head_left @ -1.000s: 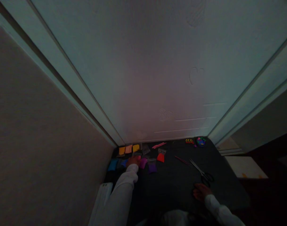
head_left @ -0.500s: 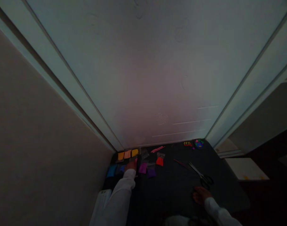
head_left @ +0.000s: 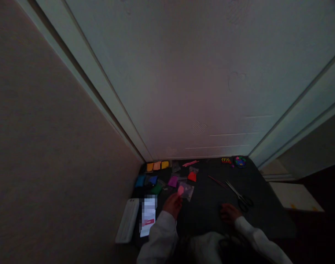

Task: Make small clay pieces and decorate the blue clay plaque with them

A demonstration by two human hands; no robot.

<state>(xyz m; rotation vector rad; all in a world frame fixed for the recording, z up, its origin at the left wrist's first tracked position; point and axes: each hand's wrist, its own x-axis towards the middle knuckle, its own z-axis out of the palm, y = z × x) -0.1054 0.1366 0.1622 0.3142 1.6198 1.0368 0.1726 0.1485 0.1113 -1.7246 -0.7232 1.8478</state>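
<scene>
My left hand [head_left: 172, 205] pinches a small clear bag with a pink lump [head_left: 180, 190] in it, held over the dark table. Just beyond it lie a bag of magenta material [head_left: 173, 181] and a bag of bright red-orange material [head_left: 192, 176]. Green [head_left: 156, 189] and blue [head_left: 153, 180] packets are to its left. My right hand [head_left: 230, 213] rests on the table with its fingers curled in, and I see nothing in them. Beside that hand lie scissors [head_left: 239, 194] with dark handles, apart from the fingers. A thin reddish stick [head_left: 217, 181] is near the blades.
A lit phone [head_left: 148, 216] and a white keyboard-like object [head_left: 127, 220] lie at the left. Orange, peach and yellow packets [head_left: 157, 166] line the back edge by the wall, with pink strips [head_left: 190, 163]. Small colourful pieces [head_left: 239, 161] sit at the back right.
My left hand has come back from among the packets towards me and to the right, bringing the pink bag. The phone is now uncovered. My right hand stays near the scissors.
</scene>
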